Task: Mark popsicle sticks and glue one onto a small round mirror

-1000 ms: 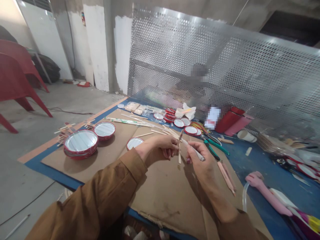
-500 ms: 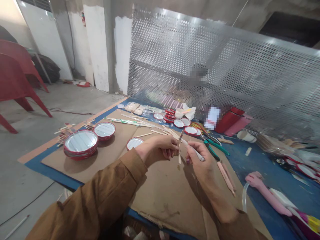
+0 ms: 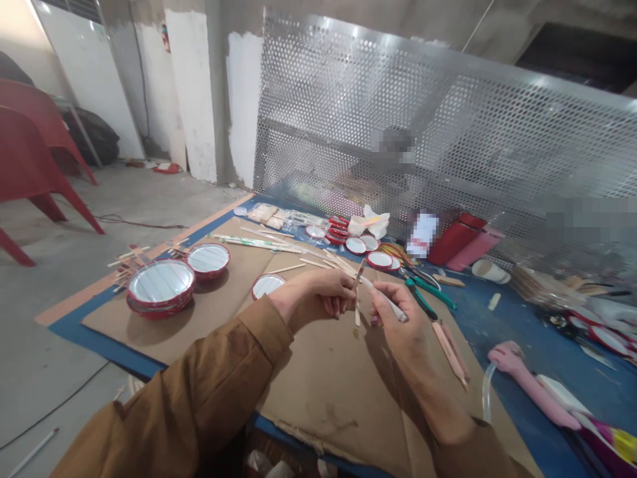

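Note:
My left hand (image 3: 323, 292) pinches a flat wooden stick (image 3: 357, 292) and holds it nearly upright over the brown cardboard sheet (image 3: 318, 385). My right hand (image 3: 395, 322) grips a white pen-like tool (image 3: 391, 305), its tip pointing at the stick. Both hands sit close together above the middle of the cardboard. Brown sleeves cover both forearms.
Red-rimmed round mirrors (image 3: 160, 284) lie at the left, smaller ones (image 3: 371, 251) at the back. Loose wooden sticks (image 3: 279, 242), green-handled pliers (image 3: 428, 292), a pink glue gun (image 3: 527, 382) and a red case (image 3: 460, 242) lie around. A perforated metal panel (image 3: 438, 133) stands behind. Red chairs (image 3: 30, 166) stand left.

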Motion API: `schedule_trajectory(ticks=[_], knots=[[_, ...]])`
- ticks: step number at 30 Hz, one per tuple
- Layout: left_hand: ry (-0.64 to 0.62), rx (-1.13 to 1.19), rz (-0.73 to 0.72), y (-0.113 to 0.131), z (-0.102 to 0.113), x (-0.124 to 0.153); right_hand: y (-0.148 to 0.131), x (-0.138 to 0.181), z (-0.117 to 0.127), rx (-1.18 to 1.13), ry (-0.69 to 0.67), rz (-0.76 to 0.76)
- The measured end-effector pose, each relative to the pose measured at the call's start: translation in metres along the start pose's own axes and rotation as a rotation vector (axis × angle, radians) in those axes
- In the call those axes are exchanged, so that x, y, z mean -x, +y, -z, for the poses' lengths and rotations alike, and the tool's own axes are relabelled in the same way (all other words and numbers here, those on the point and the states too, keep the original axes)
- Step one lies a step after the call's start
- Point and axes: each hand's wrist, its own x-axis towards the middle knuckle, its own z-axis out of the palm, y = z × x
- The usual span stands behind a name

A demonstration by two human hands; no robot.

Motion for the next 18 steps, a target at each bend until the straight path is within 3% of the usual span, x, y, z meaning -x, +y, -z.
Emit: schedule_trajectory(ticks=[18], knots=[[0.008, 0.005, -0.004, -0.0042, 0.0000, -0.0019, -0.0006, -0.0006, 0.0025, 0.020, 0.043, 0.019]])
